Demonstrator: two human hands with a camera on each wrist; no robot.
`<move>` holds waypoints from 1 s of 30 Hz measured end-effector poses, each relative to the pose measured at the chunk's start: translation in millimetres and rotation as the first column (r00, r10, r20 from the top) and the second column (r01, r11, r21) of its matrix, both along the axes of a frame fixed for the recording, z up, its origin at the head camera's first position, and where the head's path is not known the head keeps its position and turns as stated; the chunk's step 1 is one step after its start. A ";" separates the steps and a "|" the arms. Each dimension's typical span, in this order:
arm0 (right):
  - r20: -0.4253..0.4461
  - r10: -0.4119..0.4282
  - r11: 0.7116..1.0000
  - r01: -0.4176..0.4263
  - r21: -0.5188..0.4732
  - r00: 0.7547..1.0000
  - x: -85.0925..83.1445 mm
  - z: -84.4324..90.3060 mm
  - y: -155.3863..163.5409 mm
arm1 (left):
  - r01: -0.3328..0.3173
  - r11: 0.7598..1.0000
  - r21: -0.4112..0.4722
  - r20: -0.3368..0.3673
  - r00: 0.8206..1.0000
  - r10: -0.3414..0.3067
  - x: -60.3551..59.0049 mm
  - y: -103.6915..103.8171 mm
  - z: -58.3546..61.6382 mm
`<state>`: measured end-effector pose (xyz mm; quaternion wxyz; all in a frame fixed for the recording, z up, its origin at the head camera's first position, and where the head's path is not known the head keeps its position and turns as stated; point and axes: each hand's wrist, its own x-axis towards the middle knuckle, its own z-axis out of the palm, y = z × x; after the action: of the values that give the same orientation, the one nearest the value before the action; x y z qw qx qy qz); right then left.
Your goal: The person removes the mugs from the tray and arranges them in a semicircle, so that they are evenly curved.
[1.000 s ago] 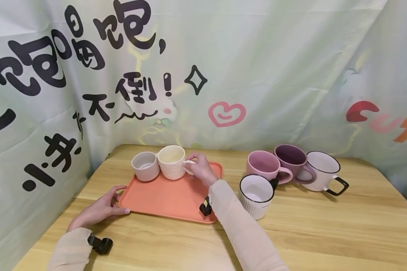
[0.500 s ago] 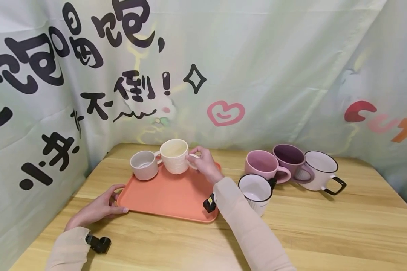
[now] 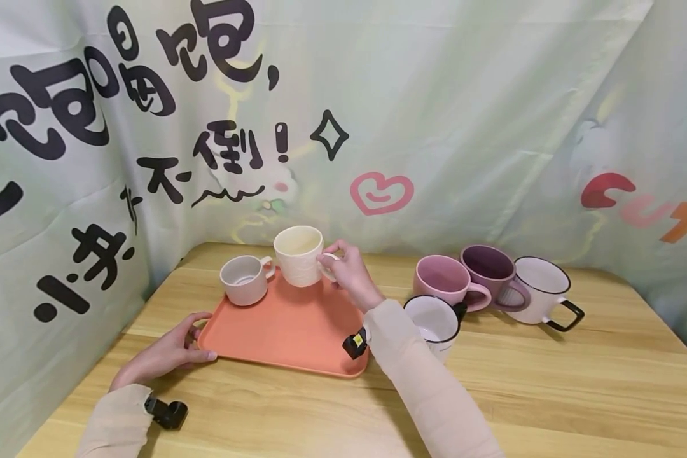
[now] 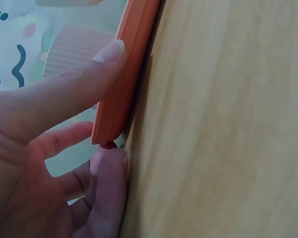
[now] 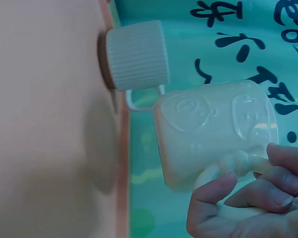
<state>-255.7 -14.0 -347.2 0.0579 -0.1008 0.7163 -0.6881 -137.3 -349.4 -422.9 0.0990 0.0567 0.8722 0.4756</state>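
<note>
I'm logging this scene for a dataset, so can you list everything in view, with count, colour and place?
Cream mug: 1, cream with embossed pattern, held by its handle above the tray's far end.
Ribbed mug: 1, pale pinkish-beige, standing on the tray's far left corner.
Tray: 1, orange, on the table's left part.
Pink mug: 1, pink, on the table right of the tray.
Purple mug: 1, dark purple, behind the pink one.
Black-handled mug: 1, white, black rim and handle, far right.
White ribbed mug: 1, white, black rim, beside the right forearm.
Table: 1, light wood.
Backdrop: 1, pale green printed cloth, behind.
Left hand: grip on the tray's near left corner.
Right hand: grip on the cream mug's handle.
</note>
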 end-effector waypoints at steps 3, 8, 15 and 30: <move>0.005 0.011 1.000 -0.011 -0.009 1.000 2.8 4.7 0.9 | -0.002 1.000 0.013 0.003 1.000 0.002 1.4 -0.4 -0.5; 0.024 0.029 0.999 -0.029 -0.025 0.999 6.1 11.4 3.5 | -0.001 1.000 0.018 0.012 1.000 0.001 2.4 -0.7 -0.6; 0.030 0.022 0.998 -0.020 -0.060 0.999 10.2 23.6 9.6 | 0.000 1.000 -0.029 -0.021 1.000 -0.001 1.2 -0.8 0.0; 0.016 0.022 0.993 -0.020 -0.118 1.000 20.5 50.5 34.6 | 0.018 1.000 -0.009 -0.023 1.000 -0.018 0.2 0.3 1.1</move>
<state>-235.1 20.6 -296.7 0.0654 -0.1054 0.6728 -0.7294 -137.1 -349.1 -421.8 0.0935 0.0694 0.8748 0.4703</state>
